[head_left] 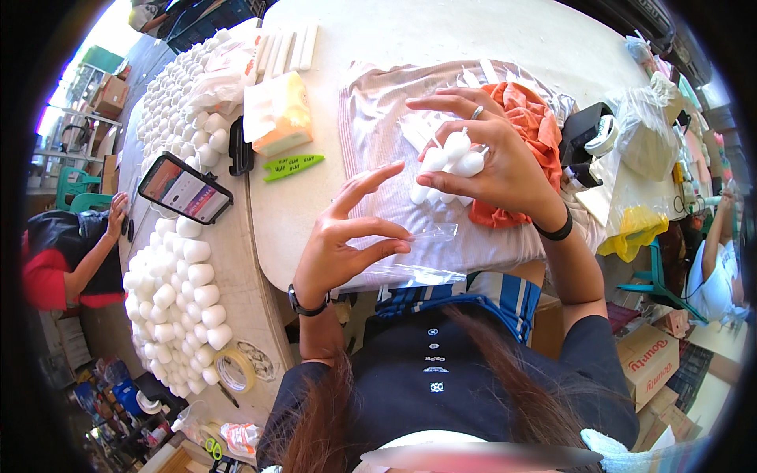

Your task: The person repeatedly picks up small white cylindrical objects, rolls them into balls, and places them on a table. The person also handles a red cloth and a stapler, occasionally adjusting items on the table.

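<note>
My right hand (pixel 493 150) curls its fingers around a cluster of small white rounded candles (pixel 456 158), some with thin wick-like tips. Lower and to the left, my left hand (pixel 347 232) pinches the edge of a clear plastic bag (pixel 435 252) between thumb and index finger; its other fingers are raised. The bag lies at the table's near edge, apart from the candles. Beneath both hands spreads a striped, pale cloth (pixel 371 118). More white pieces lie behind my right hand, partly hidden by it. An orange cloth (pixel 530 118) is bunched just beyond that hand.
On the left table stand many white rounded candles (pixel 177 292), a phone (pixel 186 189) and a tape roll (pixel 235 370). White sticks (pixel 288 51), a tissue pack (pixel 277 114) and a green strip (pixel 293 166) lie far left. Other people sit at both sides.
</note>
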Demonstrator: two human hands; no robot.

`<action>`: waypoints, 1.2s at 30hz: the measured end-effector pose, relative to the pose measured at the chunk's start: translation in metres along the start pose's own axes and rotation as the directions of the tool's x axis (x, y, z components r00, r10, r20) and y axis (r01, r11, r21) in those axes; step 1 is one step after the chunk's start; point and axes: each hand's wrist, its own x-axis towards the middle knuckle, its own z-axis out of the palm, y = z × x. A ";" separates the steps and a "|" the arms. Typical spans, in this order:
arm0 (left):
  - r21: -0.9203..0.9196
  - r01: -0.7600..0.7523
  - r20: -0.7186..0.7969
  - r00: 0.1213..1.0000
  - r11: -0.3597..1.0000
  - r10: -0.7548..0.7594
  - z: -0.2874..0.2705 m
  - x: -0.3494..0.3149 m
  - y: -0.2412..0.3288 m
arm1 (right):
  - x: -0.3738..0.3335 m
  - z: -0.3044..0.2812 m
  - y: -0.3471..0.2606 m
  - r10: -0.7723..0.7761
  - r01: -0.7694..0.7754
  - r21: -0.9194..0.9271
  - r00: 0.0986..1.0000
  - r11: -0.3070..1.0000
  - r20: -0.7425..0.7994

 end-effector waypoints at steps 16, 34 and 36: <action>-0.140 0.037 -0.083 0.995 0.989 -0.049 -0.020 -0.005 -0.027 | 0.023 -0.022 0.009 -0.128 0.123 0.033 0.967 0.992 0.222; -0.095 0.054 -0.134 0.989 0.994 -0.067 -0.016 -0.005 -0.028 | 0.165 -0.058 0.062 -0.192 -0.185 0.644 0.862 0.742 0.469; -0.090 0.056 -0.143 0.987 0.994 -0.068 -0.017 -0.006 -0.028 | 0.149 0.010 0.078 0.169 -0.231 0.390 0.968 0.891 0.187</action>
